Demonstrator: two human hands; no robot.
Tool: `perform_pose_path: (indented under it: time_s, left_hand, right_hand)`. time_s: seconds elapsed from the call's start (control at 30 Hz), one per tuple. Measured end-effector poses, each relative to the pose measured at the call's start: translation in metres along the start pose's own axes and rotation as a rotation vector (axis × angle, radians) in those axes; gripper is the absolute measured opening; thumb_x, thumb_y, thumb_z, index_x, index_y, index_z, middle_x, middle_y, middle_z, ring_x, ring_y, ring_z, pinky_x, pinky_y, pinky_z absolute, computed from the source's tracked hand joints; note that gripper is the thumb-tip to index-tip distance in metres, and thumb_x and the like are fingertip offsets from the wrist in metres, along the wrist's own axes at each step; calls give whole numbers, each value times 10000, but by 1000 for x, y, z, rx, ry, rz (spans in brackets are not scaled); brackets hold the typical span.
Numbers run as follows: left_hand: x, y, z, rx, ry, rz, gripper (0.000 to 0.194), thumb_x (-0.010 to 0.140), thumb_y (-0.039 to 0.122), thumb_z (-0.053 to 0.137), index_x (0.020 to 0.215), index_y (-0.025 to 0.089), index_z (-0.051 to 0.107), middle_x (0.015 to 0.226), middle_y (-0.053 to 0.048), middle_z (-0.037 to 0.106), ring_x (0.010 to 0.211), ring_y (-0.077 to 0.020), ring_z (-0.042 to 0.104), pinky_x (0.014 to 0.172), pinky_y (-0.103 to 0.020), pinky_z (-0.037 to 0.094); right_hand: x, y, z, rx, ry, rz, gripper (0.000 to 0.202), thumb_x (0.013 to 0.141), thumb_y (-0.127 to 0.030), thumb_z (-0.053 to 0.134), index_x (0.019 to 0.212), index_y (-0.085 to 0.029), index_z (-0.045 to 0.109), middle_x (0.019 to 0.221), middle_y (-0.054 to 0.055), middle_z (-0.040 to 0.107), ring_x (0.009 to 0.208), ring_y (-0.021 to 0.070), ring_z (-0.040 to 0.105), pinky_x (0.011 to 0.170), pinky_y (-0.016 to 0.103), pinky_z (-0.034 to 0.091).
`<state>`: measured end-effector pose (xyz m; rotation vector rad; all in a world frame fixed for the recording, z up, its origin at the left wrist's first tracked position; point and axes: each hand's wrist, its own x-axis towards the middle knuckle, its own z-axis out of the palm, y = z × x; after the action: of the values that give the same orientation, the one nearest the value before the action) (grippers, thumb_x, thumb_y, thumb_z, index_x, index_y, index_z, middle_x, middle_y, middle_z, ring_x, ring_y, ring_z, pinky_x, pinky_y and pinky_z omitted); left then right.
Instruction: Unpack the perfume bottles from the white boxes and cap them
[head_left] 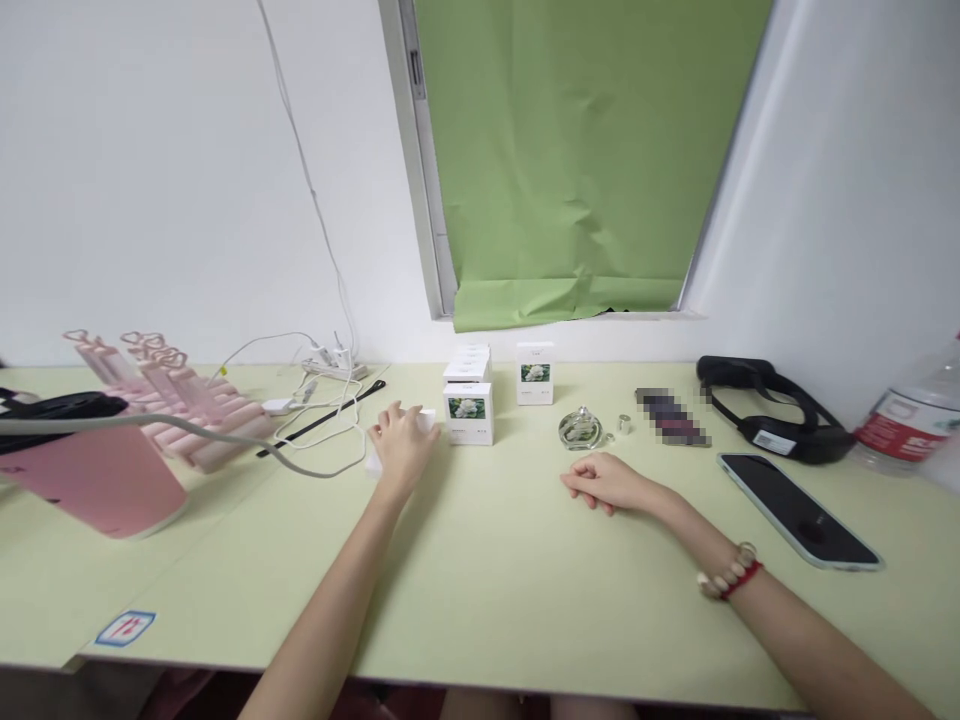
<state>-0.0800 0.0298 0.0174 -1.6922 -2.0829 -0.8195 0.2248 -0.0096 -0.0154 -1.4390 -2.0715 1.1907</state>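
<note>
My left hand (405, 445) reaches over a white box (427, 419) lying on the table, its fingers and thumb bent around it. The hand covers most of that box. Just to the right stands a white box with a white-flower picture (470, 415), with a row of similar white boxes (468, 365) behind it. Another flower-picture box (535, 374) stands apart, farther right. My right hand (611, 484) rests on the table with its fingers loosely curled in and nothing visible in them. Close beyond it are a clear glass bottle (580, 429) and a small silvery cap (624, 424).
On the left are a pink bucket (101, 480), pink rolls with heart-shaped loops (187, 410) and a power strip (337, 369) with white cables. To the right lie a phone (799, 510), a black headset (776, 410), a blurred-out item (673, 417) and a water bottle (911, 415).
</note>
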Motion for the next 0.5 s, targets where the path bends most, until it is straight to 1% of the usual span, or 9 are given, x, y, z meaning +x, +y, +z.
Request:
perform_pose_path:
  time_s: [0.07,0.2,0.23,0.3,0.37,0.4,0.5]
  left_hand:
    - [-1,-2,6,2,-35,-3,374,710,313,551,1045,164,625,1213,-169,495,1120,-327,428,891,-473,335]
    - [-1,-5,10,-43,-40,-18,348,720,289,540,1033,159,618,1198,-173,497,1123,-325,434,901,-465,327]
    - [-1,-4,10,-75,-22,-23,339,731,288,529,1035,163,611,1179,-166,509,1114,-320,443,904,-461,325]
    - [-2,1,8,-179,57,-33,340,778,300,477,1077,170,575,1139,-145,531,1096,-300,463,916,-454,319]
    - [-5,10,6,-328,142,-27,385,831,324,408,1175,172,488,1138,-128,530,1092,-273,475,931,-443,319]
    - [-8,15,6,-408,152,-3,427,844,344,394,1234,172,423,1159,-124,515,1096,-261,477,935,-434,327]
    - [-18,30,8,-555,102,124,623,815,416,465,1345,177,241,1265,-136,409,1160,-254,430,947,-411,351]
  right_hand:
    - [0,0,0,-3,2,4,368,799,-488,466,687,-151,561,541,-24,539,356,31,421,355,150,336]
    - [-2,-1,-1,-16,2,-3,357,805,-478,462,680,-158,558,538,-26,540,349,33,431,361,156,335]
    - [-3,-2,-1,-18,2,-4,356,804,-478,462,677,-159,557,537,-26,540,349,34,432,361,157,334]
    - [-3,-3,0,-18,4,-5,354,803,-475,465,672,-159,556,536,-25,540,351,36,433,361,161,336]
    - [-3,-4,0,-20,9,0,351,802,-473,467,671,-160,558,538,-23,544,352,37,431,360,164,340]
    - [-3,-4,0,-22,13,2,348,801,-471,469,671,-160,559,538,-22,545,354,38,431,359,164,344]
    - [-1,-3,1,-22,20,-1,340,797,-462,472,668,-160,560,535,-20,542,369,42,431,356,160,355]
